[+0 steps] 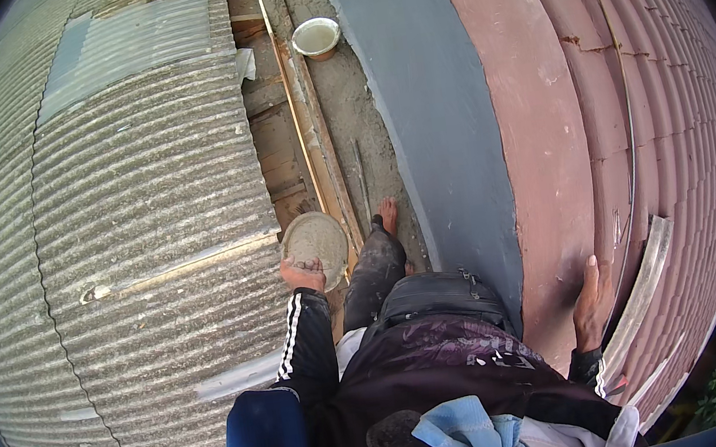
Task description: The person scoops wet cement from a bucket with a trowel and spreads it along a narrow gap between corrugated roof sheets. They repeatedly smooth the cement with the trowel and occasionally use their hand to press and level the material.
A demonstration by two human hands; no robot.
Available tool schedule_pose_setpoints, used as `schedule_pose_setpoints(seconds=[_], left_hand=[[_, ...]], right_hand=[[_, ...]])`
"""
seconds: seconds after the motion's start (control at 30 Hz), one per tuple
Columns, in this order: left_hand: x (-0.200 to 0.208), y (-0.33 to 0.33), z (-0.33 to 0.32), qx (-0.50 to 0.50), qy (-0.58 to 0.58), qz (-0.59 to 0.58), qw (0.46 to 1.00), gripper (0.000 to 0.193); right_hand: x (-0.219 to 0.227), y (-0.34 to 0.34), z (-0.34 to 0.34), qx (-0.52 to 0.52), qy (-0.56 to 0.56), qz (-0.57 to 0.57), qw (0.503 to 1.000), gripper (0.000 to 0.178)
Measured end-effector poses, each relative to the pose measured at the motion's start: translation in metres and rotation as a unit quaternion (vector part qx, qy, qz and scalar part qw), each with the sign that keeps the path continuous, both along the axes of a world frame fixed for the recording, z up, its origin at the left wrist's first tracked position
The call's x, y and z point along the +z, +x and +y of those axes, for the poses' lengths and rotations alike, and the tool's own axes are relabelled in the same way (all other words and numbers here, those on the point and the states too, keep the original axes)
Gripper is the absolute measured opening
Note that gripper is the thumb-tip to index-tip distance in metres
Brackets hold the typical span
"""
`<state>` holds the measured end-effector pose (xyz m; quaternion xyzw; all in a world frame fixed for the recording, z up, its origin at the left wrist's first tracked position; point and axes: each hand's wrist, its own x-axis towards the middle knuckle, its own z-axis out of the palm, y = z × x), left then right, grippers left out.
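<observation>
My left hand (303, 274) grips the near rim of a round bucket (341, 242) filled with wet grey mortar. The bucket is beside my lower leg, by the edge of the corrugated roof. On the right, my right hand (595, 302) lies against the reddish roof slope, fingers stretched out and nothing visible in it. One bare foot (388, 216) is on the narrow grey cement strip (380, 167).
A second bucket (316, 37) with a pale rim stands farther along the strip. A thin rod (361, 174) lies near my foot. Corrugated roofing (147, 178) spreads left, past wooden boards (306, 114). A grey-blue wall band (443, 115) and red roof tiles (664, 96) rise right.
</observation>
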<state>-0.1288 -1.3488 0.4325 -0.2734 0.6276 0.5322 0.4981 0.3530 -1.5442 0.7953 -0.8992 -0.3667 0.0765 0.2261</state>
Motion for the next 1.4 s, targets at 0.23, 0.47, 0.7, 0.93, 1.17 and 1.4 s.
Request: schedule_pose_setpoints(seconds=[0.23,0.47,0.7,0.93,1.17,1.4], left_hand=[[-0.055,0.005,0.099,-0.066,-0.016,0.002,0.998,0.038],[-0.037,0.029,0.224,-0.163,-0.018,-0.016,0.986,0.03],[0.003,0.079,0.364,-0.27,0.064,0.0,0.961,0.014],[-0.016,0.141,0.515,-0.435,0.07,0.038,0.897,0.015],[-0.112,0.197,0.652,-0.669,0.044,0.141,0.729,0.05],[-0.21,0.218,0.75,-0.859,0.09,0.203,0.461,0.056]], right_hand=[[0.026,0.02,0.109,-0.072,-0.075,-0.001,0.995,0.073],[0.058,0.039,0.312,0.081,0.026,0.029,0.996,0.073],[0.069,0.027,0.387,0.04,0.006,-0.009,0.999,0.063],[0.063,0.058,0.444,-0.112,0.08,0.058,0.989,0.074],[0.079,0.022,0.557,-0.23,0.064,0.145,0.96,0.064],[0.022,-0.017,0.582,-0.4,-0.014,0.039,0.916,0.06]])
